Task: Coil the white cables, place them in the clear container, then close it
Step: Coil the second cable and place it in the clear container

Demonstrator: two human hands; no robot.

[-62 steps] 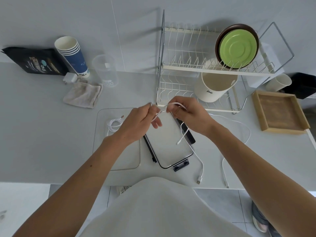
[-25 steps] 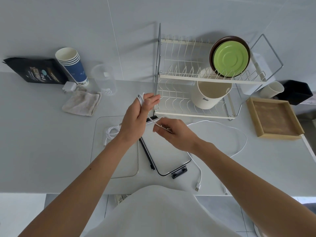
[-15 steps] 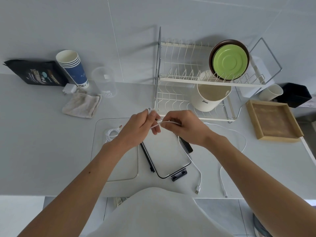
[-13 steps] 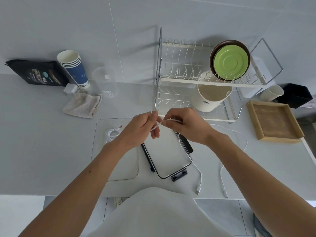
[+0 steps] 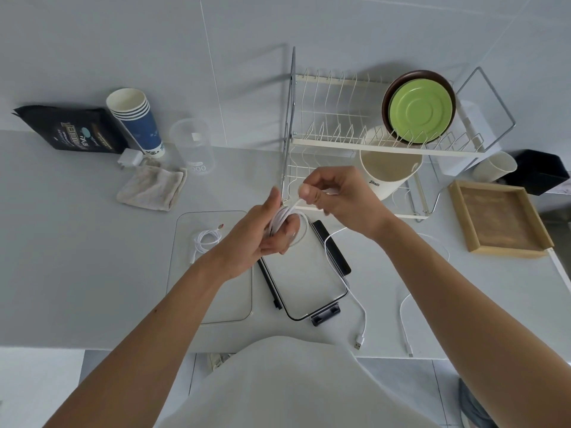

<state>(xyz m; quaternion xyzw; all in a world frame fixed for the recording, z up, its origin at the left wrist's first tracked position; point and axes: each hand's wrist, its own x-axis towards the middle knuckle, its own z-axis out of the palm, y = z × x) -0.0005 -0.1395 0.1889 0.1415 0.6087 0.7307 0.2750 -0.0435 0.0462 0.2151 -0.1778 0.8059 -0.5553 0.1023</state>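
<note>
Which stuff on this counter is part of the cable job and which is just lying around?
Job: left hand, right hand, cable being coiled, coiled cable, container, lid.
Lying about: paper cups, cloth, dish rack, wooden tray.

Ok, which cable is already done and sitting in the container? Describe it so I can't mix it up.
Start at the white dish rack and come down to the clear container lying left of the black-rimmed lid. In its far end lies a small coiled cable. Unlike the cable in the hands or the one trailing loose at the right, it is bundled and untouched.
</note>
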